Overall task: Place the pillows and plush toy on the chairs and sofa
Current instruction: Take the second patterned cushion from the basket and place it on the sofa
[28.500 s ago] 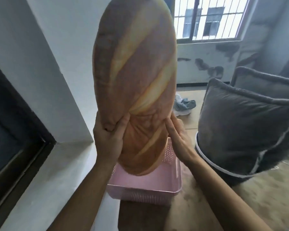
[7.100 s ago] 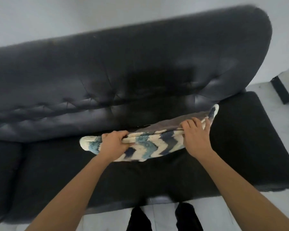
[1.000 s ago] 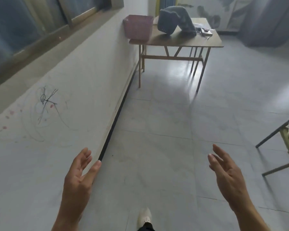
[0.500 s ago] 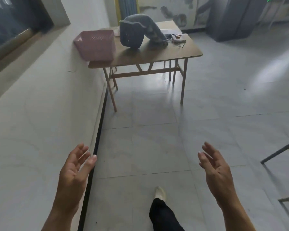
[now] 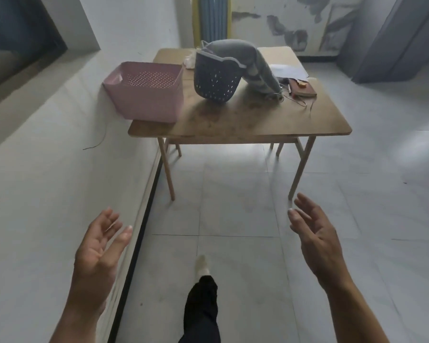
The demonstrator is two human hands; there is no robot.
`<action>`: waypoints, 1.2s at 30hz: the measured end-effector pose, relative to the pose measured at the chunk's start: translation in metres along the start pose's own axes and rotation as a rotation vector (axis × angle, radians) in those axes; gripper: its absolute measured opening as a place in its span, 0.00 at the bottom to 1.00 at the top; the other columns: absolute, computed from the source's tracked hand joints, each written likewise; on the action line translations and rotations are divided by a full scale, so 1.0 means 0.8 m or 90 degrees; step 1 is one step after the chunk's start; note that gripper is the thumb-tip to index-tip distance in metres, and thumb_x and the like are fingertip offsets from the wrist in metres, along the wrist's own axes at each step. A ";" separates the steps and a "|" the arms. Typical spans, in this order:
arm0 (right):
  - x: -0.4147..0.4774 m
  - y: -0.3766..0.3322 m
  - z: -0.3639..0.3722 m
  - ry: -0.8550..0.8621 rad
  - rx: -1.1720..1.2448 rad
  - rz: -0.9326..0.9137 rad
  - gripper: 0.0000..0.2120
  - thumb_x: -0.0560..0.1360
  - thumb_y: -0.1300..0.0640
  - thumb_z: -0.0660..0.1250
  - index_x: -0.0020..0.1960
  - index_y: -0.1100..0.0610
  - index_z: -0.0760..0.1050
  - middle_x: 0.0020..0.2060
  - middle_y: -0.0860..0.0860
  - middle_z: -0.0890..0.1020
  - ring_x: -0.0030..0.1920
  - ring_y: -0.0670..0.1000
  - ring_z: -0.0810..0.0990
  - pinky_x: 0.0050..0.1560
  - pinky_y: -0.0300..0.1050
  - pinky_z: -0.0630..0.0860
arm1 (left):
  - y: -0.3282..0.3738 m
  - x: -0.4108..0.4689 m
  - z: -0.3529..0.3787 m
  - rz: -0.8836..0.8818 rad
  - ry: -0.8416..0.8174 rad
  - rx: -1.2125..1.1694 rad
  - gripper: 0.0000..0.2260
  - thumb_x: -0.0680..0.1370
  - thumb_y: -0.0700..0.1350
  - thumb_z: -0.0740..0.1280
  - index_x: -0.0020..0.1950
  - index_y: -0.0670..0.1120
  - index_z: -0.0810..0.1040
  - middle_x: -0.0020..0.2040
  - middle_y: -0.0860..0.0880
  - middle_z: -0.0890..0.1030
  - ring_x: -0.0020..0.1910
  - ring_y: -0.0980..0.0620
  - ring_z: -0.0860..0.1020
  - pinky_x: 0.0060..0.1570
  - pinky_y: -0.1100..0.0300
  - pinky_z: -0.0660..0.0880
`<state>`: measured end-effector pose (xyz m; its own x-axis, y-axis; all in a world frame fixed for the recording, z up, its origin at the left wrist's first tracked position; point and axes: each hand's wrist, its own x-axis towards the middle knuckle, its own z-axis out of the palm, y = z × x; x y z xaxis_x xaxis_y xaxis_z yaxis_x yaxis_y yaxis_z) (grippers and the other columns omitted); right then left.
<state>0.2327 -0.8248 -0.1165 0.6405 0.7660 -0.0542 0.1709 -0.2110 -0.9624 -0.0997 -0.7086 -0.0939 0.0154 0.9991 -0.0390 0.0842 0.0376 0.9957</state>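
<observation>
A: Both hands empty? Where's the pillow?

B: Yes. Left hand [image 5: 98,246] and right hand [image 5: 316,237] spread apart, palms inward, over bare tiled floor [image 5: 235,219]. Far ahead, a wooden table [image 5: 245,120] against the left wall; a grey pillow [image 5: 243,58], possibly, droops from the dark perforated basket [image 5: 216,81] beside a pink one [image 5: 146,95].

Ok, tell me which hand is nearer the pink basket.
Left. The left hand is below the pink basket, on its side; the right hand is farther off, beyond the table's other end.
</observation>
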 end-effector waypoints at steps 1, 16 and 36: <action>0.039 0.001 0.014 0.003 -0.009 0.004 0.30 0.75 0.41 0.64 0.76 0.47 0.68 0.68 0.44 0.76 0.67 0.46 0.76 0.66 0.53 0.76 | -0.008 0.039 0.016 -0.009 -0.004 -0.003 0.26 0.76 0.44 0.73 0.73 0.49 0.71 0.67 0.52 0.77 0.68 0.51 0.76 0.72 0.39 0.69; 0.555 -0.084 0.122 0.126 0.056 0.057 0.22 0.80 0.50 0.66 0.74 0.46 0.70 0.68 0.45 0.76 0.66 0.48 0.77 0.65 0.52 0.77 | 0.095 0.587 0.279 0.018 -0.136 0.046 0.24 0.72 0.48 0.69 0.68 0.61 0.73 0.68 0.54 0.78 0.68 0.56 0.77 0.70 0.49 0.72; 1.119 -0.083 0.276 -0.069 0.504 0.410 0.43 0.64 0.30 0.77 0.72 0.50 0.74 0.65 0.49 0.82 0.65 0.53 0.81 0.69 0.54 0.73 | 0.038 1.036 0.617 -0.098 0.008 0.178 0.42 0.69 0.52 0.70 0.82 0.53 0.58 0.78 0.49 0.68 0.76 0.49 0.67 0.76 0.45 0.64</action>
<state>0.6296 0.0086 -0.1601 0.3584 0.7082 -0.6082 -0.7498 -0.1698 -0.6395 0.4078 0.1116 -0.1371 -0.0306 0.9824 -0.1840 0.3559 0.1827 0.9165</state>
